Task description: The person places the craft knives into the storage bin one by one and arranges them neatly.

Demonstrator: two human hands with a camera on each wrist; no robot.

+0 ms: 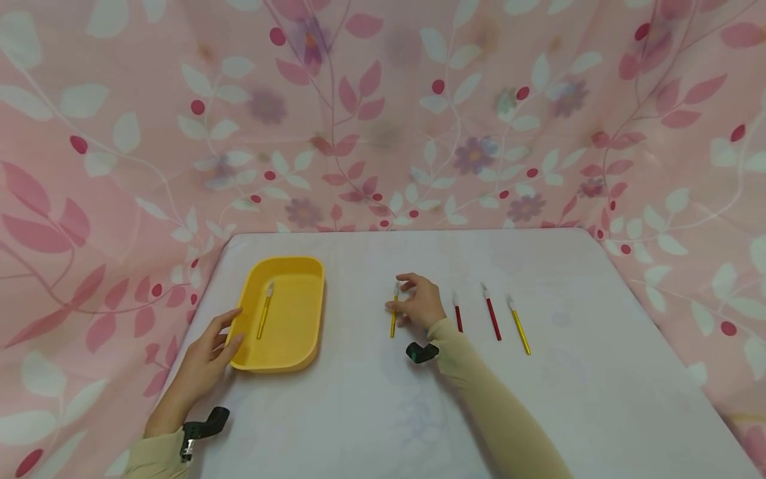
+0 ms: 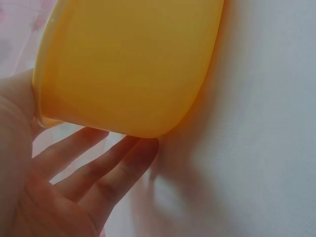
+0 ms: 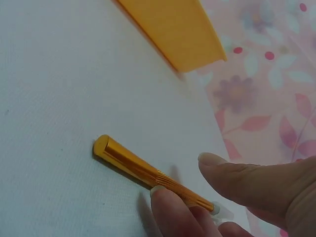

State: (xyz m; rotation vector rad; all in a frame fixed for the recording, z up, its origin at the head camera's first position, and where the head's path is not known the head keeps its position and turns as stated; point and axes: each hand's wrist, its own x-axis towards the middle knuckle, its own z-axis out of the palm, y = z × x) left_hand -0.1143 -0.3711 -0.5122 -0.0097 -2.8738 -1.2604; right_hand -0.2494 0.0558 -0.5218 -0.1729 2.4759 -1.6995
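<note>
At the left, a yellow plastic tray (image 1: 287,364) has a gold-handled craft knife (image 1: 263,314) lying in it. My left hand (image 1: 206,356) holds the tray's left rim, its thumb over the edge and other fingers against the outer wall (image 2: 123,74). Near the middle of the table, my right hand (image 1: 421,303) is over another gold craft knife (image 3: 133,163) with a clear cap. In the right wrist view its fingertips (image 3: 170,207) touch or nearly touch the knurled grip, and the thumb stands apart above it. That knife's handle end lies on the cloth.
Right of my right hand lie two red craft knives, one red knife (image 1: 492,318) and a nearer red knife (image 1: 459,318) partly hidden by the arm, plus a gold knife (image 1: 520,329). White cloth (image 1: 365,412) covers the table. A pink floral curtain (image 1: 383,133) hangs behind.
</note>
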